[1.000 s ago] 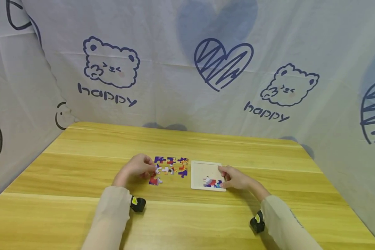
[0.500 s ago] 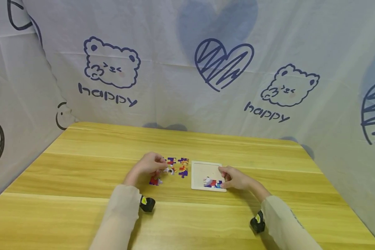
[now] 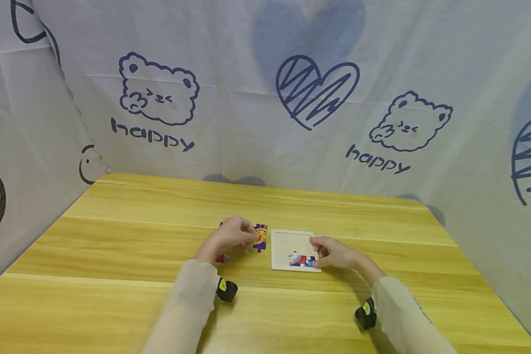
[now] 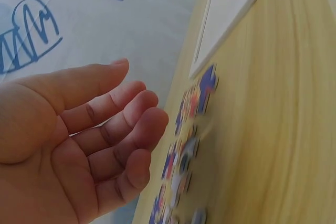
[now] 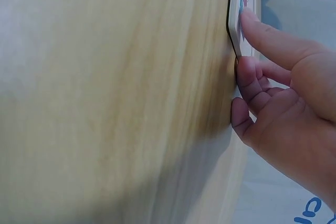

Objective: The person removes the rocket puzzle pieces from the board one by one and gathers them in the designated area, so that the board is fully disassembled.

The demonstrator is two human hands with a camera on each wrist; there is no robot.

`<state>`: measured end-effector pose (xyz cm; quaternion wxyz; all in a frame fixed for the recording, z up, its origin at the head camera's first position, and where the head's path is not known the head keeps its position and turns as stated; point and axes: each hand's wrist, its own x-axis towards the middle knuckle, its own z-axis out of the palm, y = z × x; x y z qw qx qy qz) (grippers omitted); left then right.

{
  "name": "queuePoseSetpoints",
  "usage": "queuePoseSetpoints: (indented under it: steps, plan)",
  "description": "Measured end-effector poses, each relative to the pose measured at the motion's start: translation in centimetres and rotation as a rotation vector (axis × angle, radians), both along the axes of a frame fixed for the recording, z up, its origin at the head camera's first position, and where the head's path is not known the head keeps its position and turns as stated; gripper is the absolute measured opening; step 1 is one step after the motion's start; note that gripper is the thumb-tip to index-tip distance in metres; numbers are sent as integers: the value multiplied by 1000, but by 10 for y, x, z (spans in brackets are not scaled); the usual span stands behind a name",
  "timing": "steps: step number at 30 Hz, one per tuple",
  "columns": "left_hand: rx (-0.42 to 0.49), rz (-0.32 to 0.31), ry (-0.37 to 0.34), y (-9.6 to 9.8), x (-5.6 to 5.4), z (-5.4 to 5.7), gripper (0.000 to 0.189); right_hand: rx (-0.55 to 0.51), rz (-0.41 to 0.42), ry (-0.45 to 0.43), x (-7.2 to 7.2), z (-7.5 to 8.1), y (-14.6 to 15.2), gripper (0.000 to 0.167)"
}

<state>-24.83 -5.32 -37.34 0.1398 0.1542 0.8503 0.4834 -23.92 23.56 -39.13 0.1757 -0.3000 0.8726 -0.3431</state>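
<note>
My left hand (image 3: 233, 232) hovers over loose jigsaw pieces (image 3: 260, 238), hiding several of them. In the left wrist view its fingers are loosely bent, thumb apart, and nothing is between them. Below lie the purple, red and yellow pieces (image 4: 193, 100), flat on the table and somewhat blurred. To their right lies a square white-rimmed puzzle tray (image 3: 274, 251). A few joined pieces (image 3: 297, 258) with a white and red figure lie in its lower right part. My right hand (image 3: 335, 252) grips the tray's right edge; in the right wrist view the thumb is on top and the fingers curl against the side.
The wood-grain table (image 3: 265, 314) reaches back to a pale curtain (image 3: 239, 73) printed with bears, hearts and lettering. One loose red piece (image 3: 221, 257) shows just left of my left wrist. A black wrist camera (image 3: 227, 290) hangs below each sleeve.
My left hand has moved right across the loose pieces, from their left end toward the ones nearest the tray. My right hand and the tray have stayed in place.
</note>
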Motion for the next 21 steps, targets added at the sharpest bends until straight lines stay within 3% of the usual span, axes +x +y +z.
queuePoseSetpoints:
  steps: [5, 15, 21]
  plan:
    - [-29, -34, 32, 16, 0, 1, 8, -10, -31, -39, 1, 3, 0, 27]
    - [-48, -81, 27, 46, 1, -4, 5, 4, -29, -30, 0, 0, 1, 29]
    - [-47, -115, 44, 59, 1, -6, 12, 15, -52, -34, -1, 0, 2, 34]
